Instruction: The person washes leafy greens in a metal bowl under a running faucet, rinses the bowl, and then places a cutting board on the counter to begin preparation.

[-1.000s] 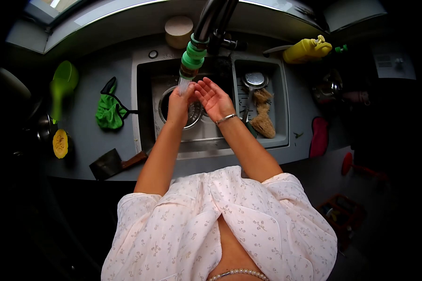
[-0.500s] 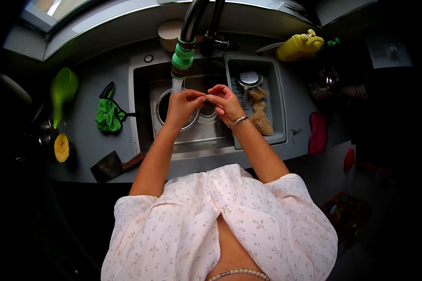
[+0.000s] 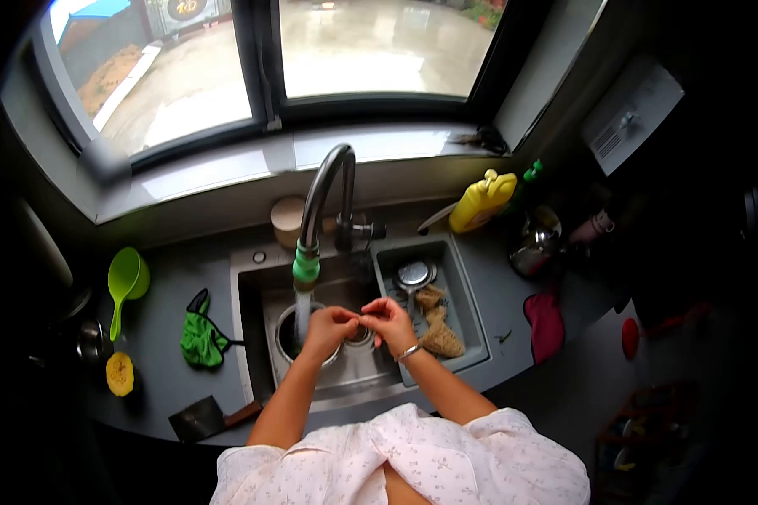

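Green nozzle [image 3: 306,265] downward, axis near-vertical

Now holds the left hand [image 3: 326,330] beside the running water [image 3: 302,307], no longer under it; curls the once-open right hand [image 3: 390,321]; shows more of the window [image 3: 375,55] beyond both hands.

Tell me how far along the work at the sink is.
Done: the tap is on, its water falling towards the round metal container.
In hand: the left hand and right hand meet at the fingertips; anything pinched there is too small to identify.
Left: the tap isn't shut off; nothing else remaining can be judged.
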